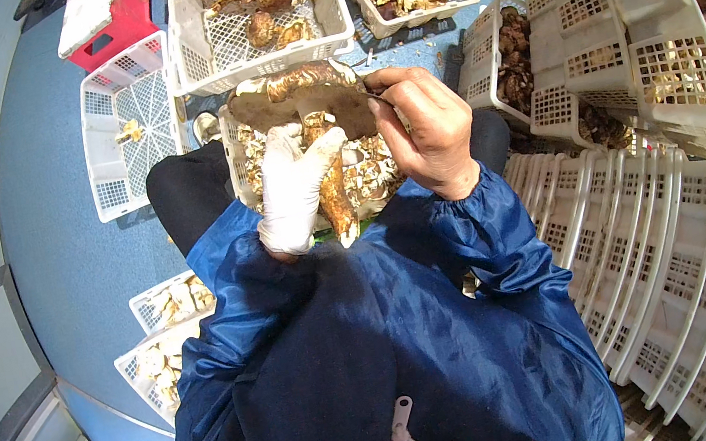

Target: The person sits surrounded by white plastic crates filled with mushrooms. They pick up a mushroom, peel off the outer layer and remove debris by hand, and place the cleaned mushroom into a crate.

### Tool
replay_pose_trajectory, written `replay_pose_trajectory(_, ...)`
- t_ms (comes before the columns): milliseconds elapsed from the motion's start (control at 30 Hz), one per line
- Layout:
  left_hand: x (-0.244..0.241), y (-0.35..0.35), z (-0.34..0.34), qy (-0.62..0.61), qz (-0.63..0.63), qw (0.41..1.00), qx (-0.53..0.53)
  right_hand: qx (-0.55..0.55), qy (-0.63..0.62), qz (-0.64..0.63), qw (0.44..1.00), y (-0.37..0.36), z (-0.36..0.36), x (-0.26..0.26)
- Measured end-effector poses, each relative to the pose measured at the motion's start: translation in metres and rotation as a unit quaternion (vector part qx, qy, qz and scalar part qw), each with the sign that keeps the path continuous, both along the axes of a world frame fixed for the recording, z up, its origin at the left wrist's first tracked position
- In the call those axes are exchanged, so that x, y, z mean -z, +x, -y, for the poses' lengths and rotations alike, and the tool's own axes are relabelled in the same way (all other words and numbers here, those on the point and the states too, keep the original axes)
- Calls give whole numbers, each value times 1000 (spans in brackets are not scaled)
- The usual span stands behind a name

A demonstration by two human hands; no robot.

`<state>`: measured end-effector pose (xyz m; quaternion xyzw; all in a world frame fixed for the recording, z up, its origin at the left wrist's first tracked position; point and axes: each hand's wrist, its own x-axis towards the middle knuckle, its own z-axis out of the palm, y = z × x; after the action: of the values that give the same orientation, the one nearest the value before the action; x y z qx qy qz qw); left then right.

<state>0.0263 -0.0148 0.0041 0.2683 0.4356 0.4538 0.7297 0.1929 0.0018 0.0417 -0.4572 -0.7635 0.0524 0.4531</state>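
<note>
A large mushroom with a broad brown cap (pixel 318 96) and a thick stem (pixel 334 188) is held above a crate between my knees. My left hand (pixel 296 184), in a white glove, is closed around the stem, whose pale end points towards me. My bare right hand (pixel 426 124) pinches at the cap's right edge; a thin dark thing shows between thumb and fingers, too small to identify. Below, the white plastic crate (pixel 237 170) holds many pale mushroom pieces (pixel 369 172).
Ahead stand white crates of mushrooms (pixel 264 67) (pixel 424 16). A crate with one small piece (pixel 98 165) and a red stool (pixel 113 40) are at left. Stacked filled crates (pixel 592 61) and nested crates (pixel 654 261) line the right. Smaller crates (pixel 151 331) sit lower left.
</note>
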Motion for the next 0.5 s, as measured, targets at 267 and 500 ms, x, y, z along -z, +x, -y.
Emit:
replay_pose_trajectory(267, 2, -17, -11, 45, 102, 989, 97, -73, -292, -314, 901, 24, -3, -2)
replay_pose_trajectory(500, 8, -35, -25, 88, 33, 976, 197, -187, -472, -510, 694, 48, -10, 3)
